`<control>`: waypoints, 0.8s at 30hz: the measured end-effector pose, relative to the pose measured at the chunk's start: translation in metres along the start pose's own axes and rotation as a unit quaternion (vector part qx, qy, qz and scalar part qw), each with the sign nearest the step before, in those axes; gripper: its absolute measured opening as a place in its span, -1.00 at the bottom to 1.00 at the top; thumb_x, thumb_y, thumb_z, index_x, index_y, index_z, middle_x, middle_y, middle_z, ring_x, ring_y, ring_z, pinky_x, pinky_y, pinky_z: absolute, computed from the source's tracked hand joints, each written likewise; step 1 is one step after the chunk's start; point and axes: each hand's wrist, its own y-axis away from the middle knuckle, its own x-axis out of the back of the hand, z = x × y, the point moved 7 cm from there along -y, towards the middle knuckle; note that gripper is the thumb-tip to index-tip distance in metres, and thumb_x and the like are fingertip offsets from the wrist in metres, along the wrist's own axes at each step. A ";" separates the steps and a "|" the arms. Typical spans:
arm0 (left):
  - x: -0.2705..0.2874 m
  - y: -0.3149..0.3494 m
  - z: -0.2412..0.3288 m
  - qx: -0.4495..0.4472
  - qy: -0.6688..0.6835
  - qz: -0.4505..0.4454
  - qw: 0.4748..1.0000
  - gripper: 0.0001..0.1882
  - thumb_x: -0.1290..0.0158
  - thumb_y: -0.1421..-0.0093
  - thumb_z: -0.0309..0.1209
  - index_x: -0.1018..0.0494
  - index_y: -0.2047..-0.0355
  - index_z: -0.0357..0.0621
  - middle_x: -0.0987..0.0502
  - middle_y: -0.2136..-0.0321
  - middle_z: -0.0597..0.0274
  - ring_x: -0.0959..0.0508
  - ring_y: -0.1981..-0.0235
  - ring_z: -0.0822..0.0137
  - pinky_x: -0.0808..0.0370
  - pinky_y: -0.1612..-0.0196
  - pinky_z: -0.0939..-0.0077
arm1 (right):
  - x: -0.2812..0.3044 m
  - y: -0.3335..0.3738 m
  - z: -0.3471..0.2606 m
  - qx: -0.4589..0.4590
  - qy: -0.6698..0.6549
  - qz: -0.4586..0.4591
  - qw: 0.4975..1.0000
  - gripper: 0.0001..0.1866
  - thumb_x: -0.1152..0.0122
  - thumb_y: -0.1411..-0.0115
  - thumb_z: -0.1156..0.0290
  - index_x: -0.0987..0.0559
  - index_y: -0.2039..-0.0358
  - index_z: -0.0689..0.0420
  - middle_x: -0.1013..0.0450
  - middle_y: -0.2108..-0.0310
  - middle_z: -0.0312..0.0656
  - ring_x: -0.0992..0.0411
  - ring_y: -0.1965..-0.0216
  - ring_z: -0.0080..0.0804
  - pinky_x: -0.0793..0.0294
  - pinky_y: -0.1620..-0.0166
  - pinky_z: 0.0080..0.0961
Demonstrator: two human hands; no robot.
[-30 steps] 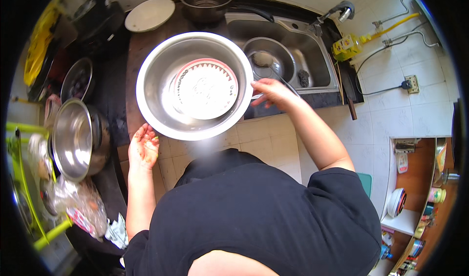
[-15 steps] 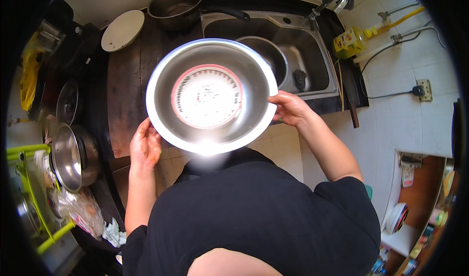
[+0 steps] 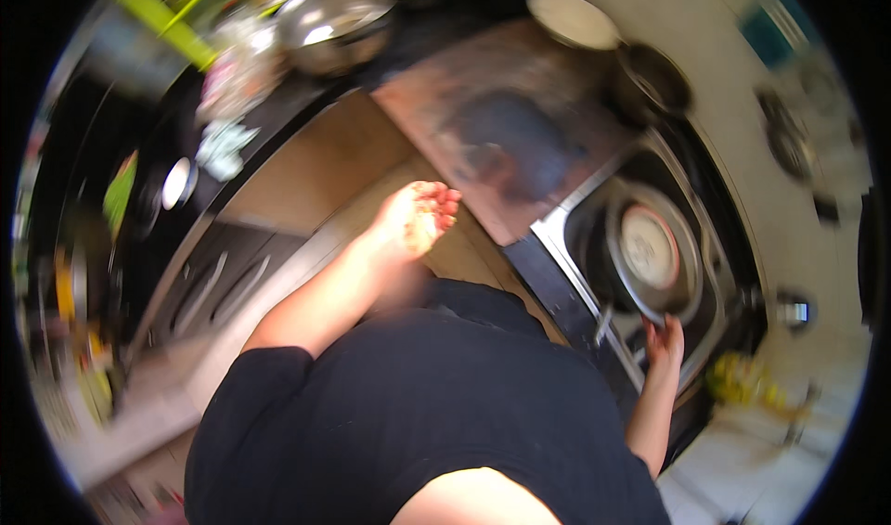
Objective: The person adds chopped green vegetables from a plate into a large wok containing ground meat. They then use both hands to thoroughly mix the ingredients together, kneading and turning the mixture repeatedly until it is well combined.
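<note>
My right hand grips the near rim of a steel basin, which sits tilted in or just over the sink. Inside the basin lies a round white plate with a red edge. My left hand is in the air in front of my body, away from the basin. Its fingers are loosely curled and blurred, with wet residue on the palm, and I see nothing gripped in it.
A stained wooden board covers the counter left of the sink. Beyond it stand a white dish and a dark pan. A steel pot and crumpled cloth are at upper left. A yellow bottle is beside the sink.
The view has swung left. The basin with the plate has gone from both hands in front of me into the sink area. My left hand has let go; my right still holds the rim.
</note>
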 end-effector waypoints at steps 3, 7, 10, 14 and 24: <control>0.046 0.026 0.020 -0.055 0.042 0.053 0.996 -0.84 0.20 -0.15 -0.40 -0.32 0.52 -0.13 -0.46 0.48 0.15 -0.44 0.50 0.34 -0.41 0.43 0.50 | 0.007 -0.019 0.004 -0.045 0.020 -0.023 0.999 -0.70 0.01 0.00 0.40 -0.37 0.22 0.24 -0.40 0.22 -0.09 -0.39 0.19 -0.06 -0.54 0.29 -0.41; 0.090 0.048 0.036 -0.108 0.107 0.064 0.986 -0.80 0.24 -0.18 -0.36 -0.31 0.53 -0.12 -0.44 0.48 0.16 -0.42 0.49 0.36 -0.40 0.43 0.52 | -0.021 -0.012 0.014 -0.048 0.042 0.032 0.997 -0.65 0.00 -0.02 0.32 -0.36 0.16 0.18 -0.40 0.18 -0.12 -0.37 0.13 -0.04 -0.54 0.40 -0.49; 0.117 0.058 0.045 -0.119 0.135 0.102 0.978 -0.81 0.24 -0.19 -0.35 -0.29 0.51 -0.13 -0.42 0.49 0.17 -0.40 0.49 0.38 -0.39 0.42 0.54 | -0.038 0.010 0.007 0.042 0.169 0.092 0.980 -0.66 -0.02 -0.08 0.08 -0.40 0.46 0.14 -0.45 0.37 -0.07 -0.46 0.39 -0.17 -0.48 0.53 -0.54; 0.158 0.068 0.064 -0.121 0.170 0.119 0.971 -0.84 0.22 -0.18 -0.36 -0.28 0.49 -0.14 -0.41 0.49 0.16 -0.39 0.51 0.38 -0.37 0.45 0.55 | -0.061 0.036 -0.041 0.330 0.497 0.192 0.779 -0.57 -0.04 -0.10 0.07 -0.33 0.70 0.15 -0.21 0.77 -0.30 -0.14 0.75 -0.53 -0.09 0.68 -0.57; 0.332 0.143 0.179 -0.209 0.309 0.078 0.924 -0.85 0.17 -0.15 -0.38 -0.30 0.48 -0.18 -0.41 0.52 0.13 -0.39 0.52 0.35 -0.37 0.45 0.56 | -0.523 0.219 0.381 0.251 0.595 -0.439 0.624 -0.85 -0.05 -0.12 0.35 -0.44 0.46 0.16 -0.31 0.62 -0.37 -0.25 0.58 -0.66 -0.23 0.51 -0.74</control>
